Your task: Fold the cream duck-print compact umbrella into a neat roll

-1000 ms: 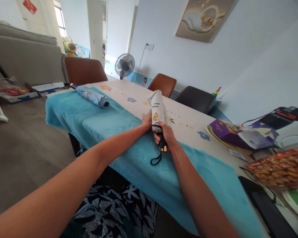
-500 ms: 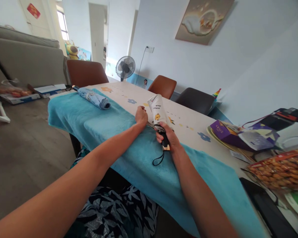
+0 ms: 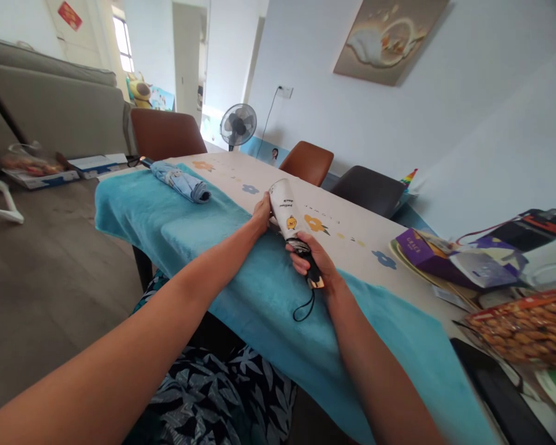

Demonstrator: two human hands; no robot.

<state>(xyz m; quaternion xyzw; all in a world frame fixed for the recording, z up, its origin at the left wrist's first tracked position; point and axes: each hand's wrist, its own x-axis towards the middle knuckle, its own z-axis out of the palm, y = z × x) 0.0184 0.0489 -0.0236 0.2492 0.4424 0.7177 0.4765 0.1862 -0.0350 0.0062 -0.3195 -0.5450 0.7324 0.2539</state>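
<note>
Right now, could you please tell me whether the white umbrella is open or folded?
Folded: the white umbrella is gathered into a narrow roll beyond its black handle.

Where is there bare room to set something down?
Free: turquoise blanket between the blue umbrella and left hand; printed tabletop between the white umbrella and purple box. Crowded: the right end, with that box, the nut bag and black flat device.

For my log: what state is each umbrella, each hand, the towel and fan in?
White umbrella: folded, held by its handle
Right hand: closed around the handle
Left hand: beside the canopy, grip unclear
Blue umbrella: folded, lying down
Blue towel: spread out
Fan: upright; whether spinning, unclear
</note>
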